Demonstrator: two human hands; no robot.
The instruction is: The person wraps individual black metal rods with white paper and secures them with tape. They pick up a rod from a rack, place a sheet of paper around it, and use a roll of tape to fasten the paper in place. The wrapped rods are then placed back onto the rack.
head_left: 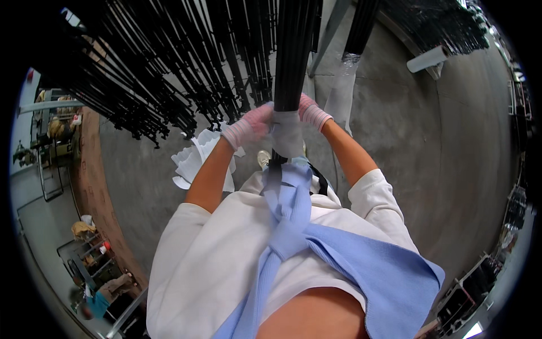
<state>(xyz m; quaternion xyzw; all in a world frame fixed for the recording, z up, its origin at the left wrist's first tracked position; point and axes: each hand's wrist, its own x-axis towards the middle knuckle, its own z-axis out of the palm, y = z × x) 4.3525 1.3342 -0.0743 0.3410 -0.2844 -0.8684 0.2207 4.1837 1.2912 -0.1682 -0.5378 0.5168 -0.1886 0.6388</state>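
A bundle of long black profile strips [291, 62] hangs down in front of me. Its lower end sits inside a whitish plastic sleeve [288, 137], and a dark end shows beneath it. From the left, my left hand [252, 124], in a pink-and-white striped knit glove, closes on the sleeve's upper edge; motion blurs it somewhat. On the opposite side my right hand [313, 112], gloved alike, grips the sleeve, its fingertips hidden behind the bundle. Slightly to the right hangs another black bundle [361, 28] with a long translucent sleeve [342, 90] over its lower end.
Many loose black strips [164, 68] hang at the far left. White plastic sheets [203, 158] hang or lie below them, near my left forearm. A grey metal post [330, 37] stands between the bundles. A white film roll [427, 59] is at far right, beside wrapped dark stock [440, 25].
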